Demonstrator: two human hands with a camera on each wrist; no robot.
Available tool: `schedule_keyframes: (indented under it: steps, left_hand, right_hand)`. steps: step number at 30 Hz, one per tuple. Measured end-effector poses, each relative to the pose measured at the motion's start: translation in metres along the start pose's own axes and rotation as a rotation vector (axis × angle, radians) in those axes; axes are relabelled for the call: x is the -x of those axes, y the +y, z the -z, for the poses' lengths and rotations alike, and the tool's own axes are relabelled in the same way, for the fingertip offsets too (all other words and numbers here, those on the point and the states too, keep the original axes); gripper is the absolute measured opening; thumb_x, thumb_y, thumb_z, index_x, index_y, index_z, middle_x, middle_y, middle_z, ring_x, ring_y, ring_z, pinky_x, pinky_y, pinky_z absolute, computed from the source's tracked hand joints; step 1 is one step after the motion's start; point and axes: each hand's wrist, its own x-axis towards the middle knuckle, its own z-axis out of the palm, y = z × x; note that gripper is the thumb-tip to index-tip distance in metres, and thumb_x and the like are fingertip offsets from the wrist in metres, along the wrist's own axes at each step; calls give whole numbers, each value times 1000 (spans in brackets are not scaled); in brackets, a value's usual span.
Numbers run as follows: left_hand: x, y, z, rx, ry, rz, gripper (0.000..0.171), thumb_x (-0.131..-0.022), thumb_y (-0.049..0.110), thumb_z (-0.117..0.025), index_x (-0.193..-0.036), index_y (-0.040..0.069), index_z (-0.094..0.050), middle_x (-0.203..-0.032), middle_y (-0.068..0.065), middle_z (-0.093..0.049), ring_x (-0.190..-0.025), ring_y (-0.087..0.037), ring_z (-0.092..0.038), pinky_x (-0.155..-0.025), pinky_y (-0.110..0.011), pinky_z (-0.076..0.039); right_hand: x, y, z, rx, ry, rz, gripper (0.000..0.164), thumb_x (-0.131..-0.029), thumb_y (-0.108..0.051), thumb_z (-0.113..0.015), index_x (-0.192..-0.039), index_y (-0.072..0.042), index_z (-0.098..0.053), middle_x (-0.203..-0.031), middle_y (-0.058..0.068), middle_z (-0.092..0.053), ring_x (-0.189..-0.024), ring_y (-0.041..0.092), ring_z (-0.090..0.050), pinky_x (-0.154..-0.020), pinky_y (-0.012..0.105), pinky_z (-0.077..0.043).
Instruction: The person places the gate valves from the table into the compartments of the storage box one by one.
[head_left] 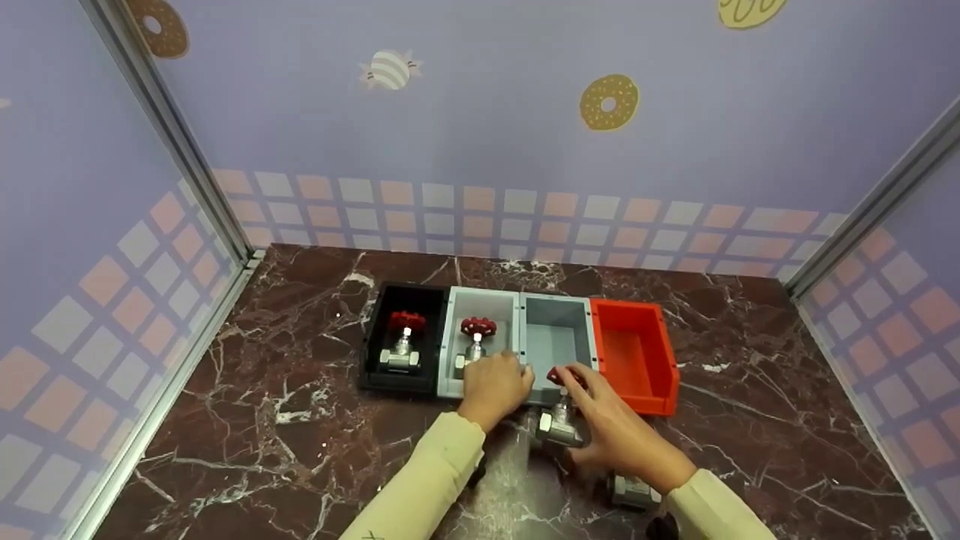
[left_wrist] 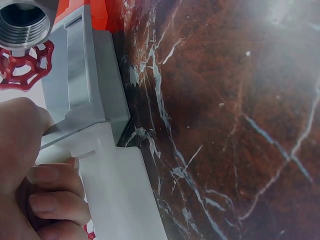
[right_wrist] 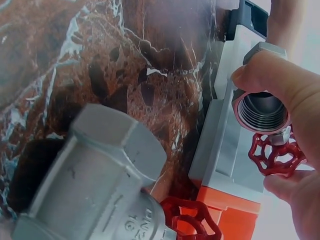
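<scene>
My right hand (head_left: 619, 427) pinches a silver gate valve (head_left: 559, 427) with a red handwheel, in front of the grey bin (head_left: 559, 330). In the right wrist view, the thumb lies on the valve body and a finger is at the handwheel (right_wrist: 277, 155). My left hand (head_left: 495, 386) grips the front edge of the white bin (left_wrist: 120, 190), its fingers curled over the wall. Behind that hand, another red-wheeled valve (head_left: 478, 330) stands in the white bin. A third valve (head_left: 405, 352) stands upright in the black bin (head_left: 375, 330) at the left.
The orange-red bin (head_left: 634, 360) ends the joined row at the right. One more valve (head_left: 634, 491) lies on the dark marbled table (head_left: 300, 450) under my right wrist, large in the right wrist view. Patterned walls (head_left: 480, 135) with metal corner posts enclose the table.
</scene>
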Motion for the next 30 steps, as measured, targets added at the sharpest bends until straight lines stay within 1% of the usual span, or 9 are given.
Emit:
schedule_keyframes:
  steps: [8,11,17,23,30]
  left_hand:
    - [-2,0,0,-5,-39,11,39,-90,43,-54,-73,9,-66,-65,-7,-67,-54,-26,-62,-45,-39,-43]
    - [-2,0,1,-10,-38,12,39,-90,43,-54,-74,9,-66,-65,-7,-67,-54,-26,-63,-45,-39,-43]
    - [0,0,2,2,-18,7,38,-89,41,-56,-69,10,-64,-62,-7,-66,-51,-27,-62,-44,-40,-42]
    - [0,1,3,2,-12,11,37,-88,41,-57,-70,9,-64,-63,-8,-67,-53,-27,-63,-44,-40,-43]
    - [0,0,4,9,-31,8,38,-89,41,-55,-71,9,-65,-65,-8,-67,-54,-28,-63,-46,-41,-44]
  right_hand:
    - [-6,4,4,-8,-3,25,119,-55,-21,-91,-153,-13,-25,-147,18,-35,-129,31,-44,-102,45,-45]
    - [-10,6,4,-7,-1,39,119,-55,-18,-90,-153,-12,-25,-147,17,-36,-128,29,-45,-102,44,-45]
    - [-15,11,4,-14,13,37,118,-54,-17,-90,-153,-11,-26,-147,18,-36,-126,28,-47,-99,43,-47]
    - [-18,16,6,-42,-23,12,116,-56,-17,-87,-154,-14,-24,-148,16,-35,-121,25,-49,-95,40,-49]
    - [-20,19,7,-42,-56,-7,116,-58,-19,-87,-154,-16,-23,-149,14,-33,-120,24,-49,-96,40,-49]
